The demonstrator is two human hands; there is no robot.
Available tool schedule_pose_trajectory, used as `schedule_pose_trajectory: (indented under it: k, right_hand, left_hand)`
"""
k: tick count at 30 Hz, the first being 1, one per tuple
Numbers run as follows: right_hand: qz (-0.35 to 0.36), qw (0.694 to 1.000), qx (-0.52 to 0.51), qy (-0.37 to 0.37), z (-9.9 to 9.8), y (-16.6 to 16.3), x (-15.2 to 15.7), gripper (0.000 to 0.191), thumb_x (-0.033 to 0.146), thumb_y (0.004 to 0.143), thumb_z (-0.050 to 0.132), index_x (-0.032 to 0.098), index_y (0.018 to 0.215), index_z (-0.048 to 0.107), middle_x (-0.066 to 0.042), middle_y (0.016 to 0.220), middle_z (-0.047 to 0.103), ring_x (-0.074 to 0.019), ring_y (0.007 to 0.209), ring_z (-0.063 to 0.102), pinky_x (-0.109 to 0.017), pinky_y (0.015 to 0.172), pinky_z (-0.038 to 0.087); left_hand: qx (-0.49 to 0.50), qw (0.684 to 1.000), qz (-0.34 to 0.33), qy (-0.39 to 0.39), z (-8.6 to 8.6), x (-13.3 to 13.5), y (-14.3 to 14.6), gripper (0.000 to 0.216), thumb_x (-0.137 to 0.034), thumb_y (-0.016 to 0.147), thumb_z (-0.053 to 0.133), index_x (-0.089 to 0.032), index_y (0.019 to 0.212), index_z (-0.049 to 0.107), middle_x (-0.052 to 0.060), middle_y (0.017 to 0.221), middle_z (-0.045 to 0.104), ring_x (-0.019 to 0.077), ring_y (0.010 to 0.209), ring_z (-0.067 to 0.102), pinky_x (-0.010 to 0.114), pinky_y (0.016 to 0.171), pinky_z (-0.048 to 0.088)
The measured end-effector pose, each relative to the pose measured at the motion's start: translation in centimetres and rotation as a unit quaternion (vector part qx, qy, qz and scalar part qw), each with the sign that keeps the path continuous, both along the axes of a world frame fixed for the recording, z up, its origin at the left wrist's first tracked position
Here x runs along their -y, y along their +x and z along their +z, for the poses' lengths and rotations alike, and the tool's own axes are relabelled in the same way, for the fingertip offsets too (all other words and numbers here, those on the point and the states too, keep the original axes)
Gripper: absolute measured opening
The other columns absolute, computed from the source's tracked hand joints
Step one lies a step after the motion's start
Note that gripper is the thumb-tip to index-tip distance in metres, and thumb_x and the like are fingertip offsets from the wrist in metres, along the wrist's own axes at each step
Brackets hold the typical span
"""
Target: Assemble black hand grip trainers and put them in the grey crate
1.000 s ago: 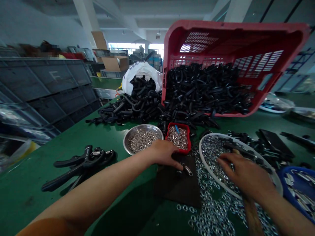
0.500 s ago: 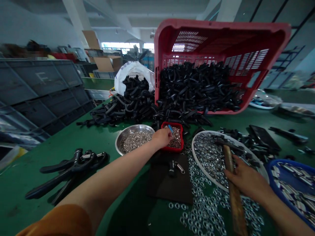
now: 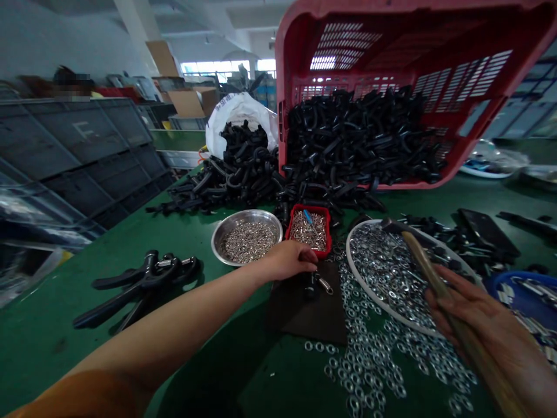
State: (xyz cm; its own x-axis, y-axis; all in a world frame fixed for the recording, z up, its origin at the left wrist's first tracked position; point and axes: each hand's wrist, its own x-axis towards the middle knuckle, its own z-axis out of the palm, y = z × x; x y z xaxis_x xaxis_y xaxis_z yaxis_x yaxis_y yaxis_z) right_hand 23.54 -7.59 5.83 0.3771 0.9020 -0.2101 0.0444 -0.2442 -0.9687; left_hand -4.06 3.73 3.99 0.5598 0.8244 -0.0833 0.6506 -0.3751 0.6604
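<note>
My left hand (image 3: 290,258) reaches across the green table, its fingers pinched together at a small black part with a spring (image 3: 317,283) that stands on a dark mat (image 3: 308,313). What the fingertips hold is too small to name. Just beyond it sits a small red tray of metal pins (image 3: 310,230). My right hand (image 3: 487,325) is wrapped round the wooden handle of a hammer (image 3: 429,273), raised over a white dish of washers (image 3: 383,273); the hammer head lies toward the dish's far rim.
A steel bowl of small metal pieces (image 3: 246,237) stands left of the red tray. A tipped red crate (image 3: 391,52) spills black plastic parts (image 3: 348,145). Assembled black grips (image 3: 139,284) lie at left. Loose washers (image 3: 369,360) litter the table; a blue tray (image 3: 528,299) sits at right.
My left hand went to the red tray of pins and came back to the black part on the mat. My right hand took the hammer and lifted it off the dish.
</note>
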Motion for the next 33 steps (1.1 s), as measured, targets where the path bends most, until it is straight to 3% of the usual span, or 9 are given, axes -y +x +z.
schedule_pose_trajectory:
  k: [4, 9, 16, 25, 29, 33]
  right_hand:
    - [0.043, 0.998, 0.044, -0.006, -0.5, -0.8, 1.2, 0.075, 0.041, 0.054, 0.069, 0.027, 0.124, 0.044, -0.006, 0.086, 0.066, -0.0223, 0.065, 0.063, -0.028, 0.048, 0.053]
    - [0.073, 0.994, 0.084, -0.022, -1.2, -1.0, 2.0, 0.080, 0.044, 0.054, 0.068, 0.022, 0.126, 0.042, -0.011, 0.098, 0.065, -0.0270, 0.073, 0.064, -0.033, 0.056, 0.056]
    - [0.094, 0.991, 0.093, -0.008, -2.1, -1.1, 3.0, 0.080, 0.043, 0.054, 0.071, 0.025, 0.126, 0.043, -0.009, 0.100, 0.065, -0.0270, 0.082, 0.063, -0.032, 0.062, 0.056]
    - [0.112, 0.989, 0.096, 0.005, -2.0, -2.6, 3.3, 0.074, 0.039, 0.052, 0.072, 0.023, 0.121, 0.050, -0.009, 0.093, 0.067, -0.0266, 0.074, 0.065, -0.031, 0.060, 0.057]
    - [0.118, 0.989, 0.091, -0.005, -2.4, -2.4, 3.6, 0.076, 0.038, 0.054, 0.072, 0.025, 0.124, 0.047, -0.008, 0.097, 0.067, -0.0266, 0.079, 0.064, -0.031, 0.063, 0.057]
    - [0.122, 0.988, 0.096, -0.006, -3.0, -2.0, 3.5, 0.076, 0.040, 0.056, 0.071, 0.024, 0.125, 0.046, -0.009, 0.101, 0.065, -0.0266, 0.082, 0.064, -0.031, 0.067, 0.056]
  left_hand:
    - [-0.048, 0.998, 0.033, -0.001, 0.1, -0.6, 0.6, 0.035, -0.033, 0.067, 0.060, -0.022, 0.100, 0.058, 0.000, 0.082, 0.067, 0.0141, 0.070, 0.059, 0.024, 0.061, 0.040]
    - [-0.142, 0.989, 0.026, 0.033, 1.7, -1.1, 1.9, 0.040, -0.026, 0.061, 0.061, -0.024, 0.101, 0.059, 0.001, 0.086, 0.065, 0.0168, 0.074, 0.059, 0.027, 0.064, 0.042]
    - [-0.266, 0.941, -0.132, 0.163, 3.7, -0.6, 4.6, 0.019, -0.013, 0.069, 0.054, -0.014, 0.085, 0.064, 0.012, 0.089, 0.064, 0.0274, 0.084, 0.059, 0.037, 0.068, 0.045]
    - [-0.255, 0.918, -0.229, 0.198, 3.3, -1.0, 4.6, 0.020, -0.010, 0.071, 0.054, -0.018, 0.086, 0.065, 0.010, 0.084, 0.065, 0.0258, 0.081, 0.059, 0.036, 0.067, 0.045]
    - [-0.240, 0.919, -0.222, 0.221, 2.8, -0.4, 4.3, 0.019, -0.013, 0.078, 0.047, -0.017, 0.089, 0.063, 0.010, 0.081, 0.065, 0.0245, 0.080, 0.060, 0.034, 0.065, 0.044]
    - [-0.223, 0.939, -0.173, 0.195, 2.3, -0.2, 3.6, 0.026, -0.025, 0.069, 0.065, -0.021, 0.095, 0.061, 0.005, 0.084, 0.064, 0.0234, 0.082, 0.058, 0.032, 0.067, 0.042]
